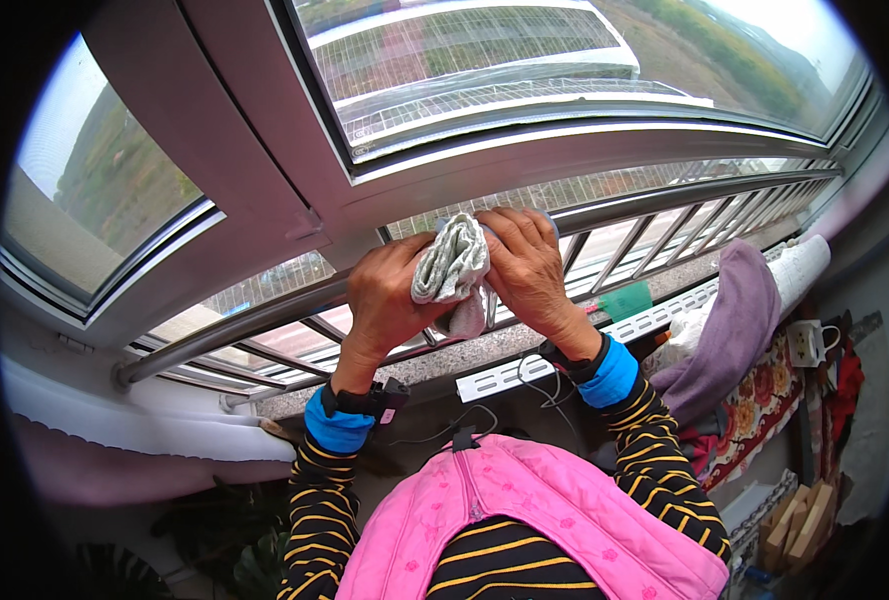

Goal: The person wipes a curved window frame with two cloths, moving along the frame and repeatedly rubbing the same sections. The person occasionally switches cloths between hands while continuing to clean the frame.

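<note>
A folded pale grey-green cloth (452,259) is bunched over the round metal handrail (624,204) of a window guard. My left hand (392,296) grips the cloth's left side, its fingers curled at the rail and partly hidden. From the other side my right hand (527,262) holds the cloth, knuckles up, close to the left one. Bluish-grey material shows beyond the right fingertips. A lower fold of the cloth hangs under the rail between my wrists.
Metal balusters (624,251) stand below the rail on a granite sill (474,345). Window frames (429,169) rise just beyond. A slotted white radiator (504,377) lies beneath; a purple towel (729,330) drapes at right. A cable (553,401) dangles near my right wrist. A white curtain (152,420) hangs left.
</note>
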`<state>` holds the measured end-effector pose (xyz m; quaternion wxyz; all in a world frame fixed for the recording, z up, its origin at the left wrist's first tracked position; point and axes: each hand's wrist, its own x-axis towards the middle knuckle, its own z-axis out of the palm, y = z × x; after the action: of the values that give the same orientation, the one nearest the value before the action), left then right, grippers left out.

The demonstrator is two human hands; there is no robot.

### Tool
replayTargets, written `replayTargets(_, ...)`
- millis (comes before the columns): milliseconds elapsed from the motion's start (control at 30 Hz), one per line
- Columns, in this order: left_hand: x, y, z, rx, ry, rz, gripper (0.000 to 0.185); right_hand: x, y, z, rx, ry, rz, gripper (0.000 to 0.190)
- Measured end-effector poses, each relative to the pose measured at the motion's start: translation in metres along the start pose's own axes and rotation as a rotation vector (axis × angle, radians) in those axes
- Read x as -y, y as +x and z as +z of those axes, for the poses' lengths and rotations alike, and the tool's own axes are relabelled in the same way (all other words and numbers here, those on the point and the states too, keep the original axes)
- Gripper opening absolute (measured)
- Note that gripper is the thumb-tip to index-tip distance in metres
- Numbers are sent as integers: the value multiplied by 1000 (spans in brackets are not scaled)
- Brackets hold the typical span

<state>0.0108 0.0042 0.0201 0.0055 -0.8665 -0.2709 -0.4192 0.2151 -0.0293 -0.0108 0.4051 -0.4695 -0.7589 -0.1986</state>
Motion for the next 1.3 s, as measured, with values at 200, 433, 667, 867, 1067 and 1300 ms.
replayTargets(200, 1, -1, -2, 19, 16, -2, 55, -20, -7, -16, 14, 19, 2, 52)
replayTargets(433, 3, -2, -1, 34, 26, -7, 54, -53, -16, -51, 42, 166, 116, 42)
replayTargets(667, 4, -3, -1, 16, 53, 15, 52, -68, -18, -57, 16, 53, 196, 26)
replayTargets(867, 3, -3, 0, 15, 57, -4, 52, -69, -16, -41, -40, -75, 211, 19)
replayTargets(1067, 4, -3, 1, 21, 29, -6, 53, -38, -6, -13, -5, -56, 165, 20)
replayTargets(1300, 1, -1, -4, -11, -106, -43, 55, 13, 9, 8, -40, 52, 85, 47)
